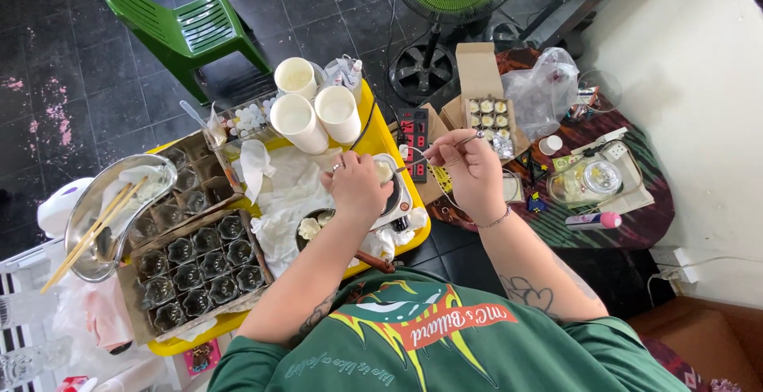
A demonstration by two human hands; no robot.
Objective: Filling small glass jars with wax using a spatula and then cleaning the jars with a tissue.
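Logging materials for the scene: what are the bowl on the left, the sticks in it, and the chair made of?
Bowl: looks like stainless steel, shiny with mirror-like glare on its rim.
Sticks: probably wood or bamboo, pale tan and matt.
Chair: looks like moulded plastic, uniform green with slots and a slight sheen.

Bright even daylight, soft shadows, white wall slightly overexposed at right, sharp focus, wide-angle bending at edges

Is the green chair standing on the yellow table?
No. The green chair stands on the dark tiled floor beyond the yellow table, apart from it.
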